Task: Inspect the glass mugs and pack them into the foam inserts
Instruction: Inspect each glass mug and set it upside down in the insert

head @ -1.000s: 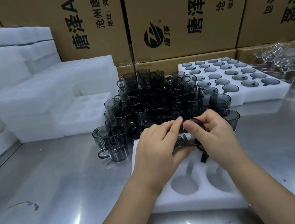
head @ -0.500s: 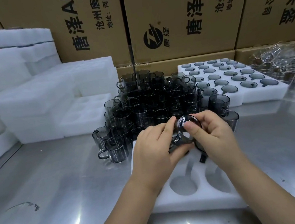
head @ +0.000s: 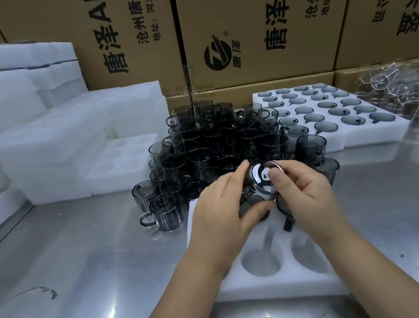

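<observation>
My left grip and right grip both grasp one smoky glass mug, held tilted above the far end of the foam insert, its shiny round base turned up toward me. My left forefinger lies along the mug's side with the thumb beneath; my right thumb presses on the base. In the insert's far pockets sit dark mugs, partly hidden under my grips, one handle poking out. The insert's two near pockets show bare foam. Just beyond the insert stands a crowd of loose mugs on the steel surface. Beyond and right of the insert lies a filled foam tray; beyond and left, stacked foam blocks. Cardboard boxes rise behind.
</observation>
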